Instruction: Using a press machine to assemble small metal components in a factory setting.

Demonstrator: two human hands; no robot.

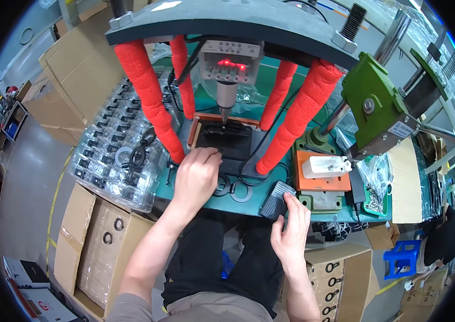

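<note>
Head view: by the left grip [198, 173], fingers curled in, the near side of a flat black block [236, 148] is reached; whether anything is pinched there cannot be told. By the right grip [292, 232], thumb and fingers loose and spread, the edge of a dark ridged box [275, 199] is touched at the front of the green desk [233, 207]. Between them, a flat gray ring [242, 200] is laid. Above the block, a metal tip [225, 115] is held pointing down. To the left, clear trays [114, 142] are filled with small black parts.
</note>
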